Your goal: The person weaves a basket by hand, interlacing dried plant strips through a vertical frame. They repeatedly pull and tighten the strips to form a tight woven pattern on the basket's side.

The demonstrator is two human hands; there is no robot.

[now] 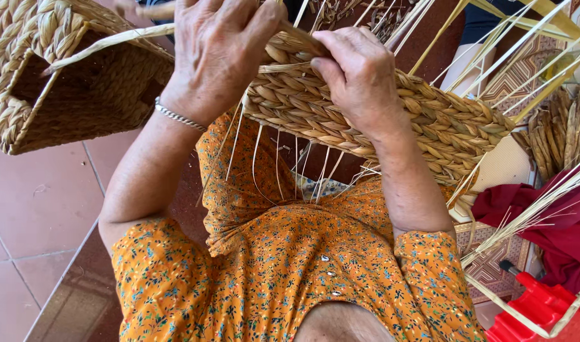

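Fingers of left hand (223, 47) and right hand (359, 76), both clamped on the tan braided straw panel (429, 123), should probably keep strands taut.

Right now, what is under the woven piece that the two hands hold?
Under the woven piece, loose thin strands hang down over an orange flowered garment. The left hand and right hand cover its upper edge, so the weave there is hidden.
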